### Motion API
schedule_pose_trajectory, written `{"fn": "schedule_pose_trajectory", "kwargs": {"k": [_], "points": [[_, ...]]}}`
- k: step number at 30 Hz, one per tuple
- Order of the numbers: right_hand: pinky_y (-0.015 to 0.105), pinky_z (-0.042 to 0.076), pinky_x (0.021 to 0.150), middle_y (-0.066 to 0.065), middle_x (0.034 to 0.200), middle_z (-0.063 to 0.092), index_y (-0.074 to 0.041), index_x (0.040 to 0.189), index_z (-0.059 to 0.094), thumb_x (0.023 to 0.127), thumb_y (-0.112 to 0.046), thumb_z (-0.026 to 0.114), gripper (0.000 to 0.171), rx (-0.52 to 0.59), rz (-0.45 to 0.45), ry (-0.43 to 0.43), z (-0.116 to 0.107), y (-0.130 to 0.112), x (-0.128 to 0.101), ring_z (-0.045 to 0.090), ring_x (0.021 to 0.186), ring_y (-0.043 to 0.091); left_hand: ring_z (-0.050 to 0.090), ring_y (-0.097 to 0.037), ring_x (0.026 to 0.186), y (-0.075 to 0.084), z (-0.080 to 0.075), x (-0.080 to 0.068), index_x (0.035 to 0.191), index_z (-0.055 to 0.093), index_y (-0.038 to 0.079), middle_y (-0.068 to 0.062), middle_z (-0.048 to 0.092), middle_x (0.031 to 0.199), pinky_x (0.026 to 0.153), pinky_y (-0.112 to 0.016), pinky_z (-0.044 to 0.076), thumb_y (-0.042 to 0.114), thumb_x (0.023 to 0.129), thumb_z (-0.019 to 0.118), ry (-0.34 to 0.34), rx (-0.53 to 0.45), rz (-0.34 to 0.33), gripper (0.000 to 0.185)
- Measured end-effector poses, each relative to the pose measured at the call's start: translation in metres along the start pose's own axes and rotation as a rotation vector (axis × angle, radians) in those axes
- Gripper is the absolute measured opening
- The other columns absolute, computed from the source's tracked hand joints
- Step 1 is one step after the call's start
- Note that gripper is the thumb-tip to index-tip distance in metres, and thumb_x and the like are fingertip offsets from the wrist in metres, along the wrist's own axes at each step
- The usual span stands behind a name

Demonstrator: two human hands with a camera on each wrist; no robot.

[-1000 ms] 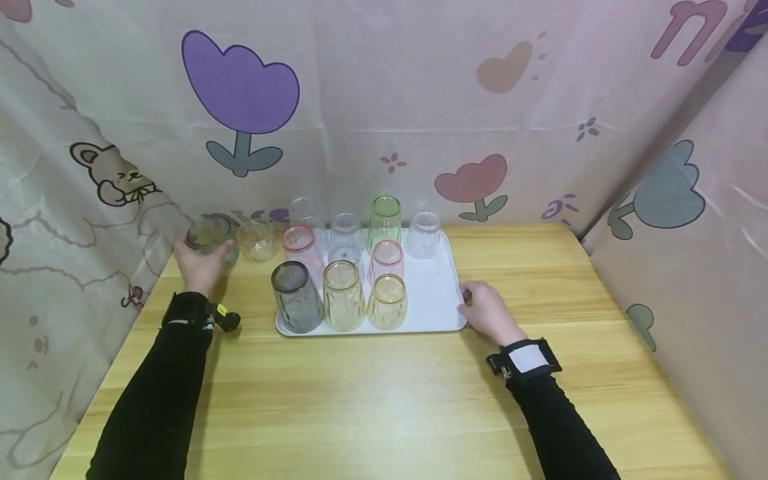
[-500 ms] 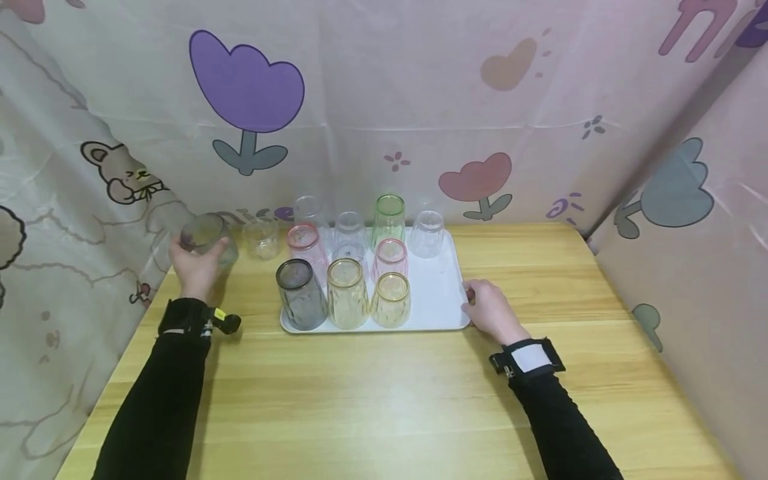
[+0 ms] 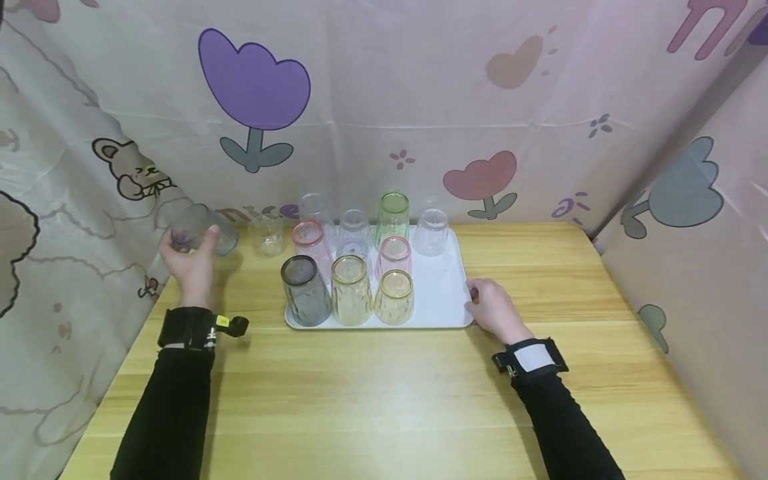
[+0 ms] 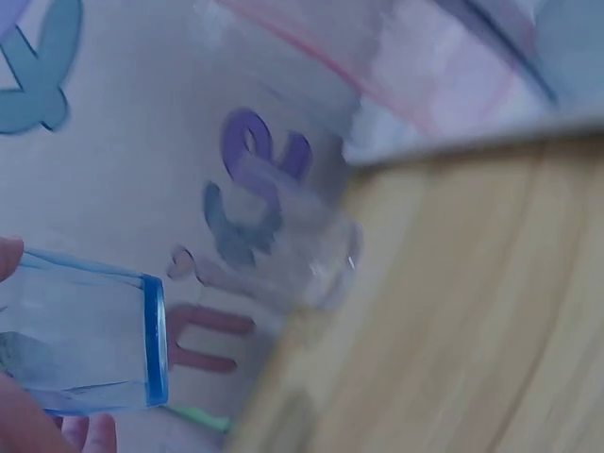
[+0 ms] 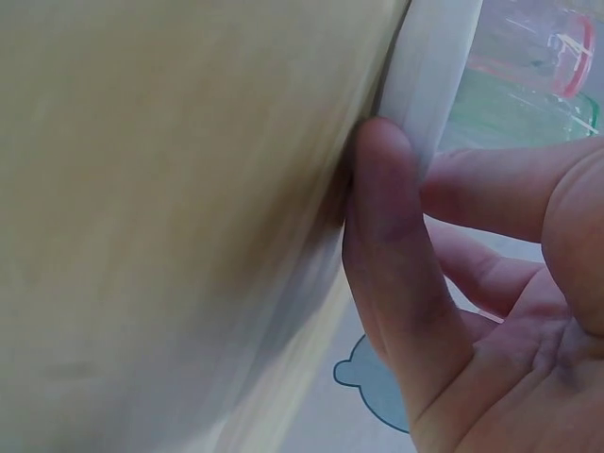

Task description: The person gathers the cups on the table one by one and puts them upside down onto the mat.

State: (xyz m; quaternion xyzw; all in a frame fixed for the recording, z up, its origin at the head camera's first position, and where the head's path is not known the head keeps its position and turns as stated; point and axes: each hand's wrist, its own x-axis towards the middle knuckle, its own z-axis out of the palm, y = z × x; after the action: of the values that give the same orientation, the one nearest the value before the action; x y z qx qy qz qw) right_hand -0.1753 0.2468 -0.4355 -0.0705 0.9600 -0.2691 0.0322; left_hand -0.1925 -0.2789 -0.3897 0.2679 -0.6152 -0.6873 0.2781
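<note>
My left hand point(image 3: 191, 268) grips a clear bluish glass tumbler point(image 3: 207, 230) above the table's far left corner. The tumbler leans over, and its thick blue end point(image 4: 155, 340) shows in the left wrist view. Beside it stands a small clear glass point(image 3: 267, 237) on the table. My right hand point(image 3: 495, 310) pinches the right edge of a white tray point(image 3: 441, 293), with thumb and finger around the rim point(image 5: 429, 85) in the right wrist view. On the tray stand several glasses, among them a grey one point(image 3: 306, 293), a yellow one point(image 3: 352, 293) and a green one point(image 3: 393, 217).
A pink glass point(image 3: 312, 247) and a clear glass point(image 3: 431, 233) are among the others on the tray. The wooden table point(image 3: 360, 400) extends in front of it. A printed curtain point(image 3: 384, 87) hangs close behind and along both sides.
My left hand has lifted the bluish tumbler slightly and tilted it from more upright to leaning over. The right hand keeps its hold on the tray. The head view has shifted a little.
</note>
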Motion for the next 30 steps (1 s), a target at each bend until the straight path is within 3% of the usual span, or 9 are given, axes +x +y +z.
{"fn": "schedule_pose_trajectory", "kwargs": {"k": [7,12,21,30], "points": [[0.052,0.056,0.091,0.031,0.116,0.064,0.018,0.133,0.057,0.09,0.005,0.067,0.046,0.005,-0.013,0.01,0.001,0.001,-0.001,0.063,0.104,0.039,0.034,-0.006,0.11,0.017,0.009,-0.028,0.128,0.043,0.018,0.006,0.035,0.121,0.089,-0.014,0.038,0.016,0.091,0.081,0.022,-0.261,0.001,0.053],[0.053,0.055,0.091,0.03,0.115,0.065,0.018,0.129,0.059,0.09,0.005,0.067,0.042,-0.005,-0.028,0.021,0.002,0.001,-0.002,0.062,0.103,0.038,0.044,-0.009,0.111,0.031,0.014,-0.049,0.119,0.044,0.015,0.002,0.041,0.121,0.092,-0.019,0.047,0.016,0.094,0.078,-0.017,-0.403,-0.021,0.043],[0.055,0.054,0.094,0.031,0.117,0.064,0.018,0.13,0.059,0.091,0.005,0.067,0.042,-0.018,-0.013,0.022,0.002,0.001,-0.003,0.062,0.105,0.04,0.05,-0.017,0.129,0.054,0.033,-0.089,0.135,0.05,0.01,-0.005,0.05,0.138,0.112,-0.032,0.042,0.023,0.099,0.073,-0.127,-0.571,-0.089,0.045],[0.054,0.055,0.092,0.029,0.115,0.065,0.016,0.131,0.059,0.091,0.006,0.068,0.043,-0.026,0.002,0.011,0.002,-0.002,0.0,0.061,0.101,0.037,0.051,-0.022,0.126,0.043,0.056,-0.132,0.143,0.05,0.006,-0.01,0.052,0.141,0.114,-0.037,0.04,0.028,0.102,0.067,-0.268,-0.625,-0.057,0.049]]}}
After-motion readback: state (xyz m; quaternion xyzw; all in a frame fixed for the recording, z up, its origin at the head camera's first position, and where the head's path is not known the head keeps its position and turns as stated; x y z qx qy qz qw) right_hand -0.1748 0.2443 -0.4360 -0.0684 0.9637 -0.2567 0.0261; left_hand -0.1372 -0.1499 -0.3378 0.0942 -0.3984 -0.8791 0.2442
